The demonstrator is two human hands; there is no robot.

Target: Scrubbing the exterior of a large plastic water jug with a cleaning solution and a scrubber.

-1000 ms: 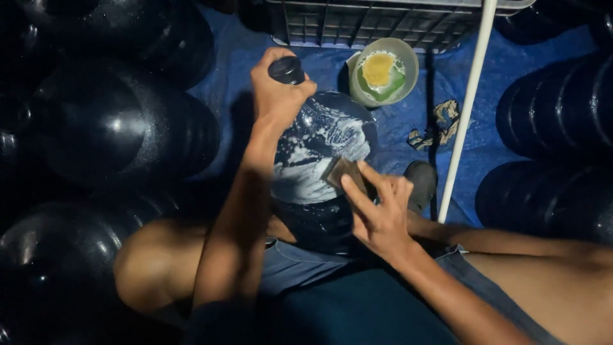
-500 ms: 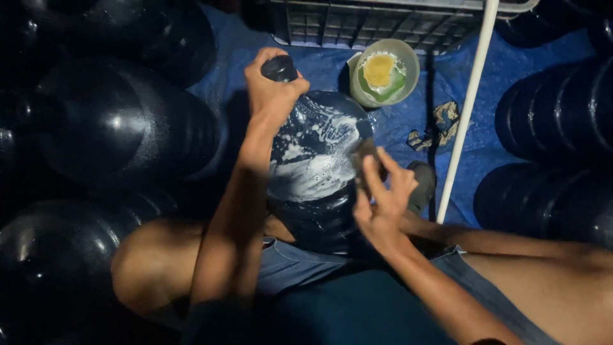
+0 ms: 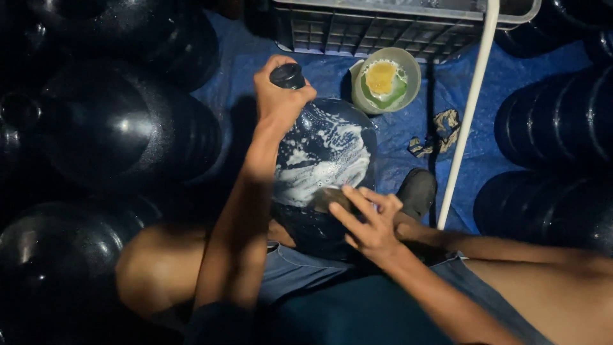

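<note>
A large dark water jug (image 3: 325,160) streaked with white soap foam lies tilted between my knees. My left hand (image 3: 278,96) grips its neck just below the black cap (image 3: 287,75). My right hand (image 3: 367,220) presses a small brownish scrub pad (image 3: 332,198) against the jug's soapy side, fingers spread over it.
A pale green bowl (image 3: 412,70) holding yellow soap and a green sponge sits on the blue tarp (image 3: 236,70). A grey plastic crate (image 3: 383,25) stands behind it. A white pipe (image 3: 469,108) runs diagonally. A rag (image 3: 437,131) lies by it. Several dark jugs (image 3: 121,128) surround me.
My right hand with the scrub pad has slid left and down across the jug's side. The foam has spread. My left hand stays on the neck.
</note>
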